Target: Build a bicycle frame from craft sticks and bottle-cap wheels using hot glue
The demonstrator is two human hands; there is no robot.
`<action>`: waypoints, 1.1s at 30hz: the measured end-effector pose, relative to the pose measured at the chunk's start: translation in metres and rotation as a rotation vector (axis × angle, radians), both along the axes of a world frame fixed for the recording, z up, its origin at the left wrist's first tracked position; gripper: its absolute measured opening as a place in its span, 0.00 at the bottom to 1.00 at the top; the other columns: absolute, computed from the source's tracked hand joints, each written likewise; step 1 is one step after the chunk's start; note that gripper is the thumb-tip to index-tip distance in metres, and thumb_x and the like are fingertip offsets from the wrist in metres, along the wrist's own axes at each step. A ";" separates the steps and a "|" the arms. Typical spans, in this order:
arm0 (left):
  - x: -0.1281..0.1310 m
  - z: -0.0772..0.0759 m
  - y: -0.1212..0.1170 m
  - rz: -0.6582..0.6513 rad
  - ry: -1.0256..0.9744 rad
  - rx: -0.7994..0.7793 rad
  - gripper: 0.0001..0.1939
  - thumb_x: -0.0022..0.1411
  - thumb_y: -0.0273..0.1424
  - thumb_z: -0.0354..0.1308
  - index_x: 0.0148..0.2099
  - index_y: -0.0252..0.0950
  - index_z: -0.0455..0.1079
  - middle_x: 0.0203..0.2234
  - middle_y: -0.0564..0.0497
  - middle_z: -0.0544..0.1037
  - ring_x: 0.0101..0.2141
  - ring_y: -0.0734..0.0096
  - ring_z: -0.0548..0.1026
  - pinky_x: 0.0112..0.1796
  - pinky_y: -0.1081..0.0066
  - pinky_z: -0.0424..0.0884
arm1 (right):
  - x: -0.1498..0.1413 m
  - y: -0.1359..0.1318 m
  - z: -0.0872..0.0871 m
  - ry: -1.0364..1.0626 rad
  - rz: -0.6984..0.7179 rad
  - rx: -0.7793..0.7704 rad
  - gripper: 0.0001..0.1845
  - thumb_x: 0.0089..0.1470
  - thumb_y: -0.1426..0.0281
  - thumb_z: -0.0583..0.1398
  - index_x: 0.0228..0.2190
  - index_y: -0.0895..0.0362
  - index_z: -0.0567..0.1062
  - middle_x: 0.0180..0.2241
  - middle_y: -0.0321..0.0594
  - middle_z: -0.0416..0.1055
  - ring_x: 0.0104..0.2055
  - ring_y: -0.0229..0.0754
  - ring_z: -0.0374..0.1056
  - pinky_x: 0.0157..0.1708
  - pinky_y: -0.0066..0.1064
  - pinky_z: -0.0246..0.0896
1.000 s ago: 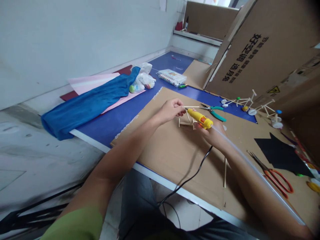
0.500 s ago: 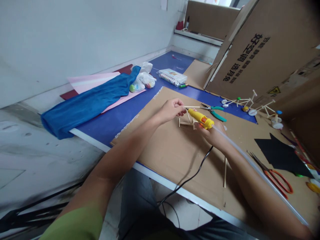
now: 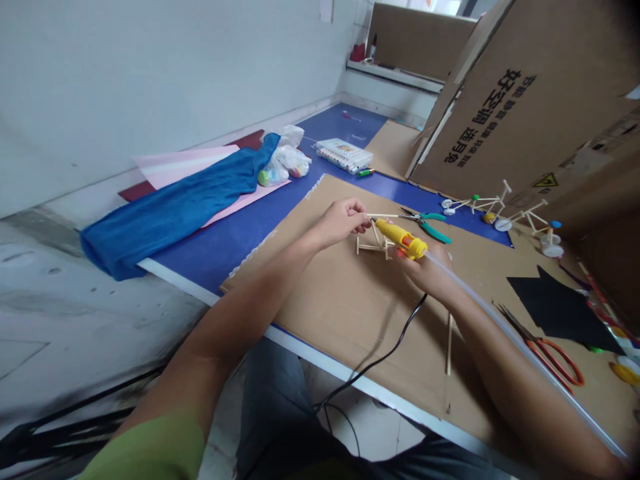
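Observation:
My right hand is wrapped round a yellow hot glue gun with a long clear glue stick trailing from its back. The nozzle points left, close by the fingertips of my left hand. Those fingers are pinched on one end of a thin wooden stick lying level. Just below stands a small frame of wooden sticks on the cardboard sheet, partly hidden by the glue gun. Whether the nozzle touches the wood I cannot tell.
Green-handled pliers lie beyond the glue gun. Orange-handled scissors and black paper are at the right, near two finished-looking stick models. A black cord hangs over the table edge. A big cardboard box stands behind.
Both hands, the glue gun and the stick keep almost the same position. The whole view has shifted very slightly.

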State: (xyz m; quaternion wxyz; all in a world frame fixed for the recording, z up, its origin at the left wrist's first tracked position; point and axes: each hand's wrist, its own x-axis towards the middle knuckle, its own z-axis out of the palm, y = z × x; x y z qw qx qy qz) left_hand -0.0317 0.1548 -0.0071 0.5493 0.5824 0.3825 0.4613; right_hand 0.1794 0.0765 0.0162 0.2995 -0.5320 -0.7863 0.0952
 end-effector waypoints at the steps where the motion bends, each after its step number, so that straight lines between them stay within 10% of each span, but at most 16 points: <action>1: 0.000 0.000 0.000 -0.002 -0.004 -0.004 0.05 0.61 0.21 0.58 0.33 0.34 0.66 0.26 0.52 0.80 0.26 0.77 0.75 0.34 0.72 0.70 | 0.000 0.000 0.000 0.002 0.005 -0.002 0.13 0.57 0.60 0.59 0.25 0.54 0.73 0.24 0.38 0.72 0.24 0.42 0.64 0.26 0.33 0.55; 22: 0.000 0.000 -0.002 0.013 -0.028 0.019 0.04 0.60 0.22 0.56 0.34 0.35 0.66 0.27 0.52 0.80 0.27 0.77 0.76 0.33 0.73 0.70 | 0.024 -0.010 0.037 0.045 0.044 -0.134 0.13 0.59 0.58 0.61 0.33 0.54 0.78 0.23 0.35 0.69 0.25 0.41 0.64 0.26 0.34 0.61; 33: 0.000 0.001 -0.004 0.012 -0.023 0.021 0.04 0.61 0.22 0.56 0.34 0.35 0.66 0.28 0.51 0.81 0.27 0.77 0.76 0.32 0.74 0.69 | 0.031 0.003 0.026 0.022 0.054 -0.110 0.14 0.60 0.56 0.60 0.34 0.52 0.79 0.22 0.36 0.69 0.25 0.44 0.65 0.27 0.36 0.62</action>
